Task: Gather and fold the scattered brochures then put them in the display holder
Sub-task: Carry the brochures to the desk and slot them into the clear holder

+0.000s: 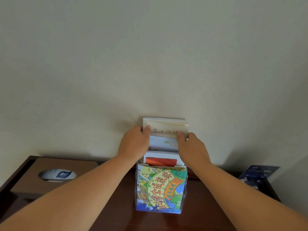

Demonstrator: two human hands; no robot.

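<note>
A clear tiered display holder (pixel 184 185) stands on a dark wooden table against the wall. Its front pocket holds a colourful cartoon brochure (pixel 160 187). A white brochure with an orange panel (pixel 160 160) sits in the pocket behind, and a pale one (pixel 164 143) is above that. At the very back a cream folded brochure stack (pixel 166 125) sticks up. My left hand (pixel 135 142) grips its left edge, thumb on the front. Gripping its right edge is my right hand (pixel 190 145).
A brown tissue box (pixel 55 177) with a white tissue showing sits at the left of the table (pixel 120 205). A dark blue leaflet (pixel 258 175) lies at the table's right end. The plain wall rises directly behind the holder.
</note>
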